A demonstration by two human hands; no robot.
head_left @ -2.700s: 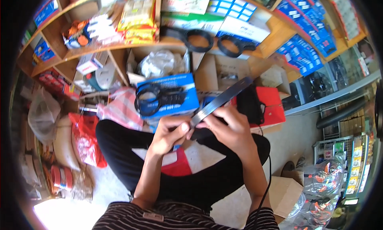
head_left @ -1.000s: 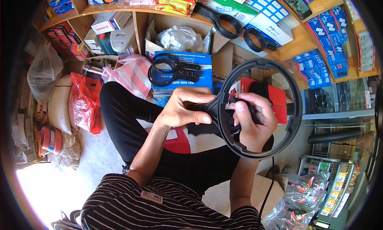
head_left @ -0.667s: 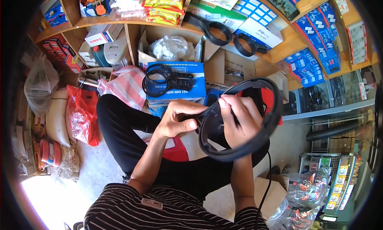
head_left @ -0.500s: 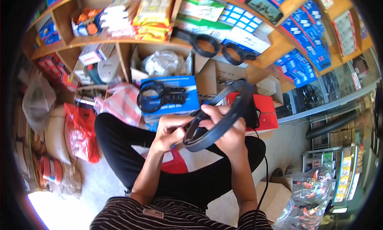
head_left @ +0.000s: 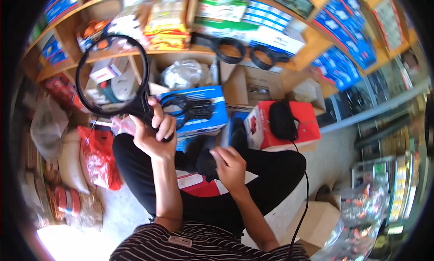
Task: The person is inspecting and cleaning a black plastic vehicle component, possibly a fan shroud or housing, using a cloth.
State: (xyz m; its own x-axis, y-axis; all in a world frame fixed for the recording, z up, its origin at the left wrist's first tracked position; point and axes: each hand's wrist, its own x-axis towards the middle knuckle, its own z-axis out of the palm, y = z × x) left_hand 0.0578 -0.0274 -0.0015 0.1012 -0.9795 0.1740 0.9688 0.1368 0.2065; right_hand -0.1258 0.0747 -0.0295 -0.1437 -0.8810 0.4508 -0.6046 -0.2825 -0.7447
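My left hand (head_left: 156,130) is closed round the handle of a black plastic ring wrench (head_left: 145,82), raised upright at the left. My right hand (head_left: 229,166) is low over my lap, fingers curled at a dark object (head_left: 205,163) that I cannot make out, perhaps part of my footwear. Ahead, several smaller black ring wrenches (head_left: 200,109) lie on a blue box (head_left: 215,124). Two more black rings (head_left: 229,58) rest on the shelf edge above. A red box (head_left: 308,130) carrying a black pouch (head_left: 281,123) stands right of centre.
Crowded wooden shelves (head_left: 300,59) curve across the top. Plastic bags (head_left: 97,163) and a sack (head_left: 72,161) lie left on the floor (head_left: 113,206). Open cartons (head_left: 253,87) are ahead; a glass case, a wire rack and another carton (head_left: 312,218) are at the right, with a black cord.
My left hand has lifted the ring wrench up and leftward. My right hand has let go of it and moved down toward my lap.
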